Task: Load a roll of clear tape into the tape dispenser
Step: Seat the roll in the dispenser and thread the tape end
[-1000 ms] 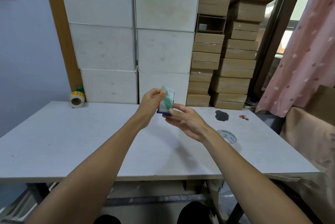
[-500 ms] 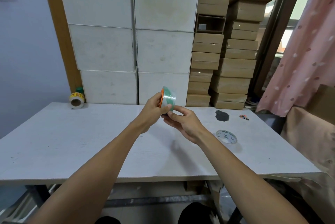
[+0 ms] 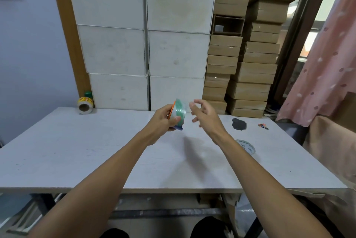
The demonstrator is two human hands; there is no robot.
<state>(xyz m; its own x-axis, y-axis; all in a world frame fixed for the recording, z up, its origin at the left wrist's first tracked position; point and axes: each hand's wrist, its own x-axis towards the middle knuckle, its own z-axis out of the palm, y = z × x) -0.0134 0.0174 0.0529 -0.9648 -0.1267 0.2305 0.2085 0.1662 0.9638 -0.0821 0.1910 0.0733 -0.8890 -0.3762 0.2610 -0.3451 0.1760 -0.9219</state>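
Observation:
My left hand (image 3: 163, 119) holds a small tape dispenser (image 3: 178, 113) above the white table (image 3: 77, 151). The dispenser has an orange side, a blue lower edge and a greenish clear roll showing in it. My right hand (image 3: 204, 112) hovers just to its right with fingers spread, a small gap away and holding nothing. A second roll of clear tape (image 3: 247, 147), printed "MADE IN", lies flat on the table to the right, partly behind my right forearm.
A yellow-labelled roll (image 3: 84, 105) stands at the table's back left by a green cap. A dark patch (image 3: 238, 124) and small coloured bits (image 3: 263, 126) lie at the back right. White and brown boxes are stacked behind; a pink curtain hangs at right.
My right hand has let go of the dispenser and moved off to the right with fingers opening. The left hand has kept hold and tilted the dispenser a little.

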